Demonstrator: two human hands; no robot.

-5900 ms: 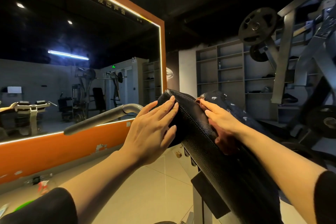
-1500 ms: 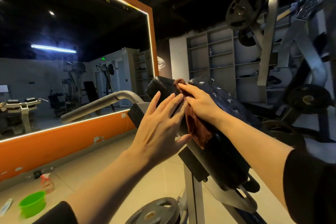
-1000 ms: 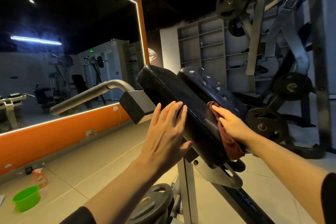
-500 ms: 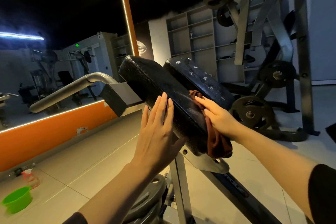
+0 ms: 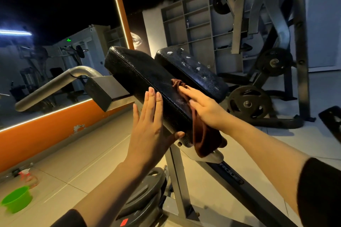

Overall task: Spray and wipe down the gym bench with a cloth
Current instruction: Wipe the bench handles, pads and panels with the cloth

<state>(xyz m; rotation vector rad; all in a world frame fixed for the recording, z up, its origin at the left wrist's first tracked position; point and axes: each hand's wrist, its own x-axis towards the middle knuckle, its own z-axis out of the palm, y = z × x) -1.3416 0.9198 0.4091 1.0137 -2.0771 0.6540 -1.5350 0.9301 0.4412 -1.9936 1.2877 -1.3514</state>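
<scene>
A black padded bench pad (image 5: pixel 140 73) slopes down toward me on a grey metal stand (image 5: pixel 176 177). My left hand (image 5: pixel 149 125) lies flat with straight fingers against the pad's left side edge, thumb under its lower end. My right hand (image 5: pixel 204 108) presses a dark red cloth (image 5: pixel 204 138) flat against the pad's right side; the cloth hangs below the pad's lower end. A second black pad (image 5: pixel 191 73) with white flecks sits just behind to the right.
A spray bottle (image 5: pixel 27 175) and a green bowl (image 5: pixel 16 199) stand on the tiled floor at the left, below an orange-framed mirror (image 5: pixel 60 121). Weight plates (image 5: pixel 144 197) lie at the stand's foot. A plate-loaded machine (image 5: pixel 249 105) and shelves (image 5: pixel 199 29) fill the right.
My right hand has slid the cloth down the pad from its top end to its lower half. My left hand stayed flat on the left edge, and my view shifted right.
</scene>
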